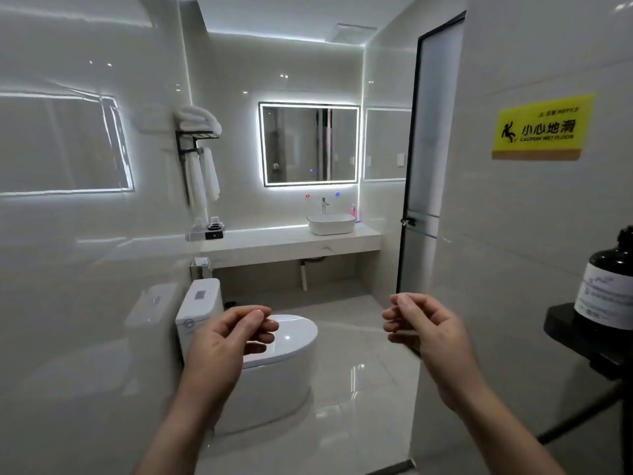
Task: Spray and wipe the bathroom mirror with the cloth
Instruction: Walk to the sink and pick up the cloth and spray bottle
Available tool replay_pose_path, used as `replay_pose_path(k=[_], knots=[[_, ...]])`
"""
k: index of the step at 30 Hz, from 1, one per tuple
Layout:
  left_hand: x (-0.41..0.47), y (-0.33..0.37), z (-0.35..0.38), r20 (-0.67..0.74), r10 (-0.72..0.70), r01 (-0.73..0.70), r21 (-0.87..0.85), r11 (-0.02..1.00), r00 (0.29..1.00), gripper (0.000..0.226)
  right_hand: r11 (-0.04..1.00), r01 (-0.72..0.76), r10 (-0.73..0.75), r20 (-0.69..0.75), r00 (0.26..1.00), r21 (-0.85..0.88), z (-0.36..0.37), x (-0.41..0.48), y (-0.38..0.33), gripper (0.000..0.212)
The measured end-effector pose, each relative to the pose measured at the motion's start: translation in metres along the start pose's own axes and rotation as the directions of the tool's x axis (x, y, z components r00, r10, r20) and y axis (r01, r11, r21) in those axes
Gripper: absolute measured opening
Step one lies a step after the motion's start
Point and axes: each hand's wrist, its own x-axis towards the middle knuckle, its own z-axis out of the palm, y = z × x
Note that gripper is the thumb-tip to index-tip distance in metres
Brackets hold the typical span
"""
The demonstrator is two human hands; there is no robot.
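A rectangular mirror [310,144] with a lit white border hangs on the far wall above the basin [331,223]. A pink bottle [353,211] stands on the counter to the right of the basin; I cannot tell whether it is a sprayer. No cloth shows apart from white towels [198,120] on a black rack at the left. My left hand [227,341] and my right hand [423,329] are raised in front of me, far from the mirror, fingers loosely curled, holding nothing.
A white toilet [274,358] stands just beyond my left hand. A long white counter [274,240] runs under the mirror. A black-framed glass door [424,149] stands at the right. A dark bottle [608,289] sits on a black shelf at the far right.
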Motion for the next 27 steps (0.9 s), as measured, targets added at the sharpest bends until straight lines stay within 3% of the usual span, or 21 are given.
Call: replay_pose_path(k=[13, 27], knots=[[0.147, -0.028, 0.086, -0.005, 0.051, -0.051, 0.032, 0.998, 0.999, 0.019, 0.997, 0.064, -0.065, 0.026, 0.998, 0.051, -0.029, 0.179, 0.034, 0.015], [0.331, -0.122, 0.151, 0.004, 0.123, -0.123, 0.069, 0.99, 0.992, 0.025, 1.0, 0.022, -0.022, 0.021, 1.0, 0.022, -0.021, 0.366, 0.124, 0.014]])
